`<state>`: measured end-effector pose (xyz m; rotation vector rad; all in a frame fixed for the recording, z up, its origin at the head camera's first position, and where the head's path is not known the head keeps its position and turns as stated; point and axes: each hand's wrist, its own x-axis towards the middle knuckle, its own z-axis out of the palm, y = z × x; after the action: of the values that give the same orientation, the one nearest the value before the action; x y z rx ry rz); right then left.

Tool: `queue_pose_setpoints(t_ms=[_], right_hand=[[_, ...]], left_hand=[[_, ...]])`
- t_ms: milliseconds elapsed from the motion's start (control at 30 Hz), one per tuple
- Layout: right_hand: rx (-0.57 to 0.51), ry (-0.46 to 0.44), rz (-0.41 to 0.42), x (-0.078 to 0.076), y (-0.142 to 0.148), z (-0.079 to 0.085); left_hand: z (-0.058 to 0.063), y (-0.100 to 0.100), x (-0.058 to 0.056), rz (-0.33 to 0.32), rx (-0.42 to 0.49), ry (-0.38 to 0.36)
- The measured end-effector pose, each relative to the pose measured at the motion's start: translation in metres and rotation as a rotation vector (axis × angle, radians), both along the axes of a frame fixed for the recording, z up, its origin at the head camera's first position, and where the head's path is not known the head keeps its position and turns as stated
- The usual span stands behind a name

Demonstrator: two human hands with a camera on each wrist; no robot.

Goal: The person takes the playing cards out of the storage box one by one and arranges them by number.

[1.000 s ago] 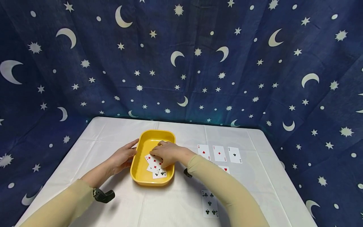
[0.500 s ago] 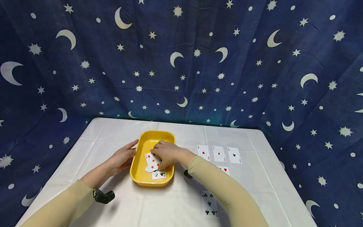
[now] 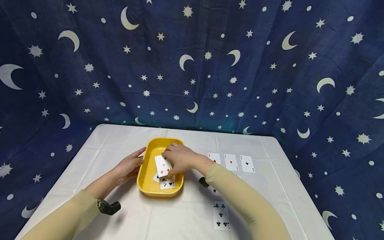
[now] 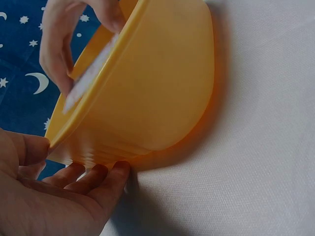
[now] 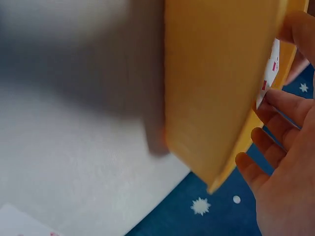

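Note:
My right hand (image 3: pixel 182 157) pinches a playing card with red diamonds (image 3: pixel 163 165) between thumb and fingers, tilted above the pile in a yellow tray (image 3: pixel 146 183). Below it in the tray lie more playing cards, a clubs card (image 3: pixel 168 182) on top, partly overlapped. In the right wrist view the diamonds card (image 5: pixel 268 78) shows edge-on beside the rim, and the lower fingers are spread loosely. My left hand (image 3: pixel 129 167) rests against the tray's left side. In the left wrist view its fingertips (image 4: pixel 119 169) touch the outer wall and another digit meets the rim.
On the white tablecloth (image 3: pixel 168 216) to the right lie a row of aces, including the ace of diamonds (image 3: pixel 231 162) and ace of clubs (image 3: pixel 247 163). Nearer is a five of clubs (image 3: pixel 221 215). The right sleeve (image 3: pixel 243 196) partly hides other cards. A starry blue cloth (image 3: pixel 192 66) hangs behind.
My right hand has drawn the diamonds card up and away from the pile, shifting slightly up and right. More of the clubs card shows beneath. The left hand stays at the tray.

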<state>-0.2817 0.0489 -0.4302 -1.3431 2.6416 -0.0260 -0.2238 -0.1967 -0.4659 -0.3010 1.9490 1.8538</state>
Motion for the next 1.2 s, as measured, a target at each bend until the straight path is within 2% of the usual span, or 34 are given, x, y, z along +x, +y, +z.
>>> queue_pose_setpoints(t_ms=[333, 600, 867, 1200], right_hand=[[-0.089, 0.040, -0.021, 0.007, 0.033, 0.027], [-0.128, 0.066, -0.061, 0.017, 0.069, 0.039], [-0.129, 0.098, -0.103, 0.034, 0.116, 0.040], [-0.143, 0.079, -0.185, 0.068, 0.184, 0.030]], left_hand=[[0.000, -0.001, 0.000, -0.007, -0.011, 0.006], [0.001, -0.001, 0.000, -0.010, -0.010, 0.010], [0.000, 0.001, -0.001, -0.021, -0.021, 0.012], [-0.001, -0.001, -0.002, -0.018, -0.025, 0.003]])
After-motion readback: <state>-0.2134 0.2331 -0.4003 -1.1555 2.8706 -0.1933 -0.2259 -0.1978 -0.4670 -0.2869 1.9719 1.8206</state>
